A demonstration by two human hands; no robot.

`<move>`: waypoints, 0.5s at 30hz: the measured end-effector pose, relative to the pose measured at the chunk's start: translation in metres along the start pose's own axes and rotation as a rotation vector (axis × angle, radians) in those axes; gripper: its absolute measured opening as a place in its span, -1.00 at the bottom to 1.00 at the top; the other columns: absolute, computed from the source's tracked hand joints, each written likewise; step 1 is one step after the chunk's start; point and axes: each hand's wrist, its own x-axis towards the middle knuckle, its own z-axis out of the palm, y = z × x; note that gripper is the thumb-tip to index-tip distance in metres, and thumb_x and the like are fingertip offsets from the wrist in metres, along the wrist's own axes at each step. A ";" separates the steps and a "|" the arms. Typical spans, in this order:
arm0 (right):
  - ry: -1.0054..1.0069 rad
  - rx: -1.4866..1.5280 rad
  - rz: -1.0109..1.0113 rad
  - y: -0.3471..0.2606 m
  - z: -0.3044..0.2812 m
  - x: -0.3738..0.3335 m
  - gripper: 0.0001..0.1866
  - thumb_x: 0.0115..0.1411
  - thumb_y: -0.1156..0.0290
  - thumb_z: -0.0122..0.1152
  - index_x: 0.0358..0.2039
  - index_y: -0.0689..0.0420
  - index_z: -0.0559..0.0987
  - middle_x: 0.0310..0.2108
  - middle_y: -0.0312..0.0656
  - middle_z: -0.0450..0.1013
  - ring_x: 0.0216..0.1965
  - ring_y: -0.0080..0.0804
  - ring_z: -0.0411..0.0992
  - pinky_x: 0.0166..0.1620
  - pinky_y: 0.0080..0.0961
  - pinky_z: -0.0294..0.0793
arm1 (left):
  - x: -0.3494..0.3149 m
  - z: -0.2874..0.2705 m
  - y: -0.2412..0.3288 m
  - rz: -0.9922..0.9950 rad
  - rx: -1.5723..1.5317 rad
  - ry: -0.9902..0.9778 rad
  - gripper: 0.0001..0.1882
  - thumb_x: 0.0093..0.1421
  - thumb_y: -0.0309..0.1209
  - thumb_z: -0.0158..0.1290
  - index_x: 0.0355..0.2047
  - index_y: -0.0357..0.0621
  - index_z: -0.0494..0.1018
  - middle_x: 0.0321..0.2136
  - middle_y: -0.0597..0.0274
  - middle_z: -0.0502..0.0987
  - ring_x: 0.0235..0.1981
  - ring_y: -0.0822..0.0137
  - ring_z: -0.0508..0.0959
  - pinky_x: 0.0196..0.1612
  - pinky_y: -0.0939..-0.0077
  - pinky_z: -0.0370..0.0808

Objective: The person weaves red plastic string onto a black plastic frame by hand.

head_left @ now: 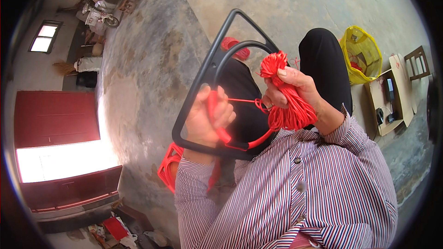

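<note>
A dark grey tubular frame (196,80), angular outside with a curved inner bar, is held up in front of my lap. Red cord (212,106) is wound tightly round part of that inner bar. My left hand (207,115), slightly blurred, has its fingers wrapped round the cord-covered bar. Pinched at its middle in my right hand (295,90) is a thick bundle of red cord (293,110), its looped ends fanning out above and below. A taut strand runs from the bundle to the wound part beside my left hand.
Beyond the frame lies another red cord coil (237,48). Red openwork plastic (170,166) shows by my left elbow. To the right stand a yellow bag (362,55) with red scraps, an open cardboard box (392,97) and a small wooden stool (417,63). A motorcycle (104,18) is far left.
</note>
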 end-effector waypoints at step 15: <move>-0.201 -0.543 0.044 -0.039 0.042 -0.005 -0.41 -0.03 0.54 0.28 0.08 0.29 0.39 -0.14 -0.11 0.49 -0.14 -0.38 0.49 -0.07 -0.49 0.46 | -0.012 0.042 -0.031 0.241 0.199 0.165 -0.36 0.29 0.07 -0.18 0.10 -0.27 0.31 -0.36 0.15 0.50 -0.63 0.43 0.35 -0.74 0.68 0.18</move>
